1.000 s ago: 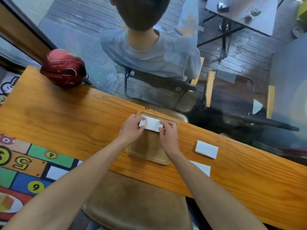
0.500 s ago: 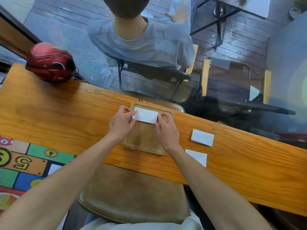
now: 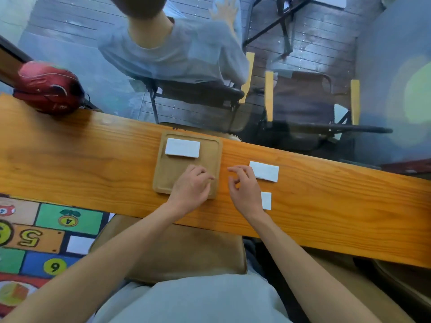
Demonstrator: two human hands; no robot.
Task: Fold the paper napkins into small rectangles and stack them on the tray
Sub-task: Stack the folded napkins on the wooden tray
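Note:
A folded white napkin [image 3: 182, 147] lies flat at the far end of the square wooden tray [image 3: 211, 145] on the wooden counter. My left hand [image 3: 191, 187] hovers over the tray's near right corner, fingers loosely curled, holding nothing. My right hand [image 3: 243, 186] sits just right of the tray with fingers spread, empty, its fingertips next to a second folded napkin [image 3: 265, 171] on the counter. A third white napkin [image 3: 266, 200] lies nearer to me, partly hidden behind my right wrist.
A red helmet [image 3: 47, 88] rests at the counter's far left. Beyond the counter [image 3: 93, 159] is a glass pane; a person sits on a chair outside. A brown stool [image 3: 177, 252] stands under the counter, beside a colourful number mat [image 3: 46, 236].
Both hands let go of the folded napkin on the tray and drew back toward me. My right hand shifted right, toward the napkins on the counter.

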